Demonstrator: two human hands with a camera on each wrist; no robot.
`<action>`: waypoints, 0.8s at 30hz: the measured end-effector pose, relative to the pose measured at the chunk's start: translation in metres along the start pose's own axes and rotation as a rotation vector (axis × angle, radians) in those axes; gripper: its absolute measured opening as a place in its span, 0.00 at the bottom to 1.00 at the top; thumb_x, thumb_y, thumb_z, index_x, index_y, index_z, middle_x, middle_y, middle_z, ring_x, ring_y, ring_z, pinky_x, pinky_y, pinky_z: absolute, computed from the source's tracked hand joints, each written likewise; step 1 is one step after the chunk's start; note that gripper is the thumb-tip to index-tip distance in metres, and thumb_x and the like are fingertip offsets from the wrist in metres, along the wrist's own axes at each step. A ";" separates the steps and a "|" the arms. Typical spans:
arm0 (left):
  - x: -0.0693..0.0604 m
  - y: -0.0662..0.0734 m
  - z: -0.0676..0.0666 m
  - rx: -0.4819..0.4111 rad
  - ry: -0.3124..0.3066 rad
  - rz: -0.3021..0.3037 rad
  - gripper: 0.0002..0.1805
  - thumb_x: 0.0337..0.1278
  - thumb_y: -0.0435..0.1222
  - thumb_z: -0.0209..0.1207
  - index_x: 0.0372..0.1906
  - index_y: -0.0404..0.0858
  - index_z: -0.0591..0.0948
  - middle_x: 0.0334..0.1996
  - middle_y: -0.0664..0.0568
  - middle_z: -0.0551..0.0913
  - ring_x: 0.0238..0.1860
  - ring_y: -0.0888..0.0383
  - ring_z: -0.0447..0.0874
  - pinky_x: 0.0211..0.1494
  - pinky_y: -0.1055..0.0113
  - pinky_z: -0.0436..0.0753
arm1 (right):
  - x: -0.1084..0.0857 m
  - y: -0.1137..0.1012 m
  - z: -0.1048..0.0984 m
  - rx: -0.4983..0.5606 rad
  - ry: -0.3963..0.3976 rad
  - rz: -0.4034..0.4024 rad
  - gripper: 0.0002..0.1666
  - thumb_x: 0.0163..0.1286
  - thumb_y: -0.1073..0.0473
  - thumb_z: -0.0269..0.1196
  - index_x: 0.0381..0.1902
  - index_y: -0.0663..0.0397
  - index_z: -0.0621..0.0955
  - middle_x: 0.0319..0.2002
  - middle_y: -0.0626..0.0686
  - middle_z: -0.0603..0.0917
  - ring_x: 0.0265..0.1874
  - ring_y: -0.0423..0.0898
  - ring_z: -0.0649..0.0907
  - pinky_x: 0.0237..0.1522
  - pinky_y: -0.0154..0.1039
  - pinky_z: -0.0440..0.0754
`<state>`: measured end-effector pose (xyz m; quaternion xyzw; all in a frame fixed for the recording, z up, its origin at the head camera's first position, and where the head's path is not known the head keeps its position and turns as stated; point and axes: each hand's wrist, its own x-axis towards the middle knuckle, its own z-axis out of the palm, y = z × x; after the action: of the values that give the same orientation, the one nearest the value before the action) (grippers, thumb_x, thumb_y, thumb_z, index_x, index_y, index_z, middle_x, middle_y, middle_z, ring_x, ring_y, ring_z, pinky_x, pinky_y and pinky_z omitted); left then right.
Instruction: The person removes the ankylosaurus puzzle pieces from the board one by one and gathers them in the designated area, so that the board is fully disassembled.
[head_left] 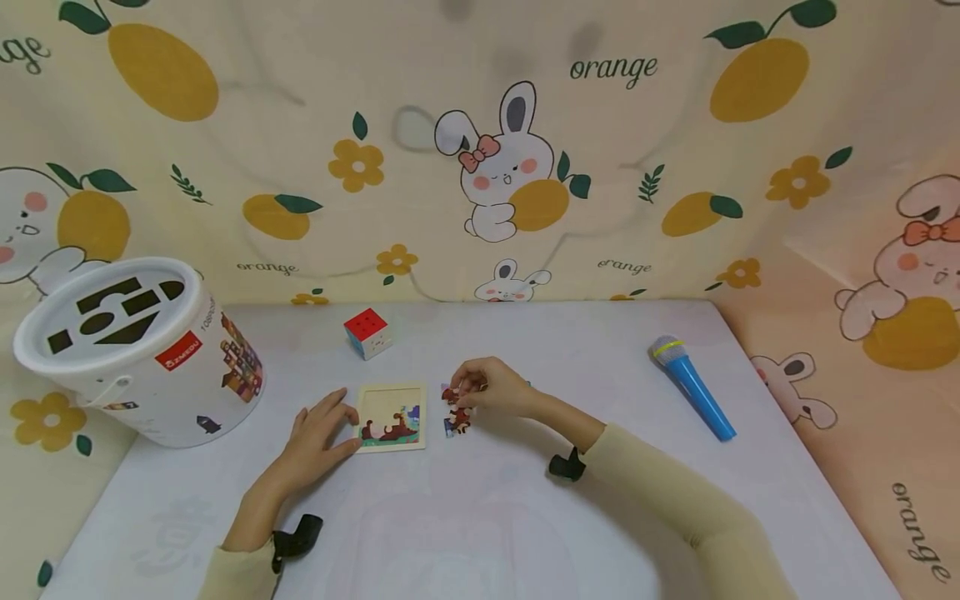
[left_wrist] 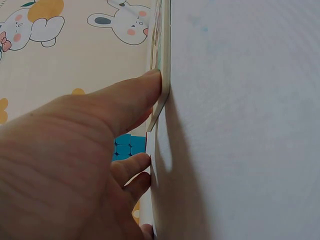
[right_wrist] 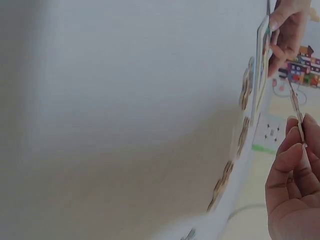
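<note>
A square wooden puzzle frame [head_left: 392,446], partly filled with coloured pieces along its lower part, lies flat on the table. My left hand [head_left: 313,446] rests at its left side, thumb and fingertips touching the edge; in the left wrist view the thumb of the hand [left_wrist: 75,145] presses the frame's rim [left_wrist: 166,60]. To the right of the frame, my right hand [head_left: 497,387] pinches a thin puzzle piece [head_left: 450,393] just above the table. The right wrist view shows that piece [right_wrist: 296,107] upright between thumb and fingers of the hand [right_wrist: 295,185]. Other loose pieces [head_left: 457,421] lie beneath.
Behind the frame stands a cube [head_left: 367,333] with a red top. A large white bucket [head_left: 172,367] with a shape-sorter lid is at the left. A blue toy microphone [head_left: 697,390] lies at the right. Patterned cloth [head_left: 465,50] hangs behind the table [head_left: 450,533].
</note>
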<state>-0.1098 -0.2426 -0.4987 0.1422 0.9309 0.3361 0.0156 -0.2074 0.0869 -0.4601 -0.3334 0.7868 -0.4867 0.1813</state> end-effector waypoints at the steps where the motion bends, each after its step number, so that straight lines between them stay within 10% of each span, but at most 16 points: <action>1: 0.000 0.000 0.000 0.001 0.000 0.001 0.13 0.61 0.40 0.66 0.45 0.43 0.75 0.72 0.29 0.60 0.73 0.29 0.52 0.65 0.22 0.39 | -0.003 0.001 -0.002 -0.006 -0.003 0.002 0.13 0.62 0.72 0.69 0.44 0.70 0.81 0.29 0.53 0.84 0.27 0.40 0.81 0.32 0.31 0.79; 24: -0.001 -0.001 0.001 0.017 0.015 0.010 0.13 0.61 0.41 0.66 0.44 0.42 0.75 0.72 0.29 0.61 0.73 0.29 0.53 0.65 0.22 0.40 | -0.035 0.017 -0.015 -0.020 -0.088 0.079 0.06 0.62 0.72 0.69 0.37 0.65 0.83 0.31 0.52 0.85 0.28 0.39 0.81 0.32 0.31 0.80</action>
<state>-0.1096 -0.2434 -0.5001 0.1446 0.9331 0.3293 0.0057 -0.1972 0.1262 -0.4697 -0.3249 0.7955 -0.4562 0.2314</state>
